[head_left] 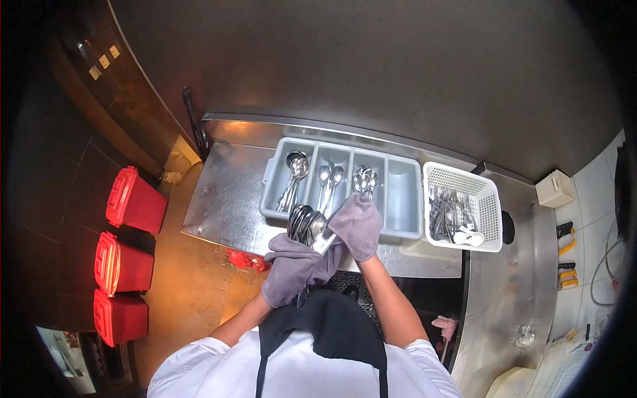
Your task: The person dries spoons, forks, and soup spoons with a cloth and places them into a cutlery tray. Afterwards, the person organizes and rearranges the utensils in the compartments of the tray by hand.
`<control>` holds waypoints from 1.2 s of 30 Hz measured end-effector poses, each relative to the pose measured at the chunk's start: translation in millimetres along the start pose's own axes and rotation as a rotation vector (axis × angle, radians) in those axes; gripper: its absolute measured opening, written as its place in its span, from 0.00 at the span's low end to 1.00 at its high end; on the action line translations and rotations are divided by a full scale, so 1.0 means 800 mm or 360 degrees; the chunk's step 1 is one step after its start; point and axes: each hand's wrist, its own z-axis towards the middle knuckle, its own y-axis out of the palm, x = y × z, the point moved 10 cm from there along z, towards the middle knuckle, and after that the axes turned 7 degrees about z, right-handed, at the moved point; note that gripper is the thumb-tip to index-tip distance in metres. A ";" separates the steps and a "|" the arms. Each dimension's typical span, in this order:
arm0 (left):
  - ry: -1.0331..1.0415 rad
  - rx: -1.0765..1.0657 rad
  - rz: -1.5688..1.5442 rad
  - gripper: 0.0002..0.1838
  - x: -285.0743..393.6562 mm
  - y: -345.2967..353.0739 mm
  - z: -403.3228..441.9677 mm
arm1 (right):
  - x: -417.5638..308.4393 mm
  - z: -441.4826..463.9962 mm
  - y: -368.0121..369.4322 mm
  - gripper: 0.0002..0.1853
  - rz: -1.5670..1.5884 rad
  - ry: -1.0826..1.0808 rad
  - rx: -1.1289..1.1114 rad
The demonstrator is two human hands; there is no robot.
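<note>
A bunch of metal spoons (306, 224) is gripped in my left hand (286, 273), bowls pointing away from me. A grey-purple cloth (326, 266) covers most of both hands and hangs between them. My right hand (358, 229), its fingers hidden under the cloth, is closed around it beside the spoons, close to their bowls. Just beyond is a grey cutlery tray (413, 229) with several compartments. Ladle-like large spoons (297, 169) lie in its left compartment, spoons (330, 179) in the second and more spoons (364, 179) in the third.
Right of the tray stands a white perforated basket (490, 205) holding mixed cutlery (451, 212) and white spoons (468, 236). Both rest on a steel counter (225, 192) against a wall. Red lidded bins (136, 199) stand on the floor at left. Yellow-handled tools (567, 249) hang at right.
</note>
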 end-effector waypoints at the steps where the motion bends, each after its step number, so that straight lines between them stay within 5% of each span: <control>1: 0.0010 0.0008 -0.0068 0.06 0.009 -0.012 0.006 | 0.038 -0.015 0.007 0.16 0.0231 0.0179 0.0044; 2: 0.0015 0.0019 -0.0139 0.06 0.014 -0.019 0.012 | 0.095 -0.041 0.019 0.14 0.0462 0.0356 0.0085; 4: -0.0032 -0.0003 -0.0182 0.06 0.011 -0.018 0.020 | 0.020 -0.037 0.042 0.08 -0.0936 -0.0007 -0.0254; 11: -0.0158 -0.0194 -0.0376 0.05 -0.055 0.093 0.008 | 0.096 -0.085 0.076 0.06 0.1876 0.1219 -0.0251; 13: 0.0027 0.0015 -0.0432 0.08 -0.029 0.044 0.020 | 0.129 -0.056 0.071 0.08 0.1822 0.1112 -0.0469; 16: 0.0140 -0.0019 -0.0126 0.10 -0.001 0.009 0.037 | 0.118 -0.038 0.036 0.06 0.1616 0.1307 -0.0067; 19: 0.0201 0.0135 -0.0174 0.12 0.011 -0.018 0.043 | 0.075 -0.030 0.049 0.02 0.0716 0.0837 -0.0948; 20: 0.0234 0.0245 -0.0280 0.12 0.012 -0.029 0.044 | 0.009 -0.009 0.044 0.05 0.0758 0.0060 -0.0828; 23: 0.0300 0.0014 -0.0720 0.12 0.007 -0.002 0.053 | 0.043 -0.028 0.061 0.12 -0.0032 0.0183 -0.0875; 26: 0.0211 -0.0093 -0.0851 0.11 -0.007 0.022 0.051 | 0.016 -0.038 0.051 0.13 -0.0543 -0.0386 -0.0748; 29: 0.0075 -0.0181 -0.0943 0.11 -0.014 0.042 0.048 | 0.004 -0.038 0.041 0.15 -0.0598 -0.0472 -0.0681; 32: -0.0110 -0.0294 -0.1129 0.09 -0.015 0.052 0.050 | -0.001 -0.039 0.028 0.16 -0.0788 -0.0192 -0.0718; 35: 0.0099 -0.0305 -0.0044 0.06 -0.009 0.052 0.048 | 0.003 -0.046 0.004 0.16 -0.0803 -0.0275 -0.0319; 36: 0.0102 -0.0307 -0.0061 0.06 -0.008 0.047 0.047 | 0.013 -0.044 -0.001 0.15 -0.0830 -0.0205 -0.0274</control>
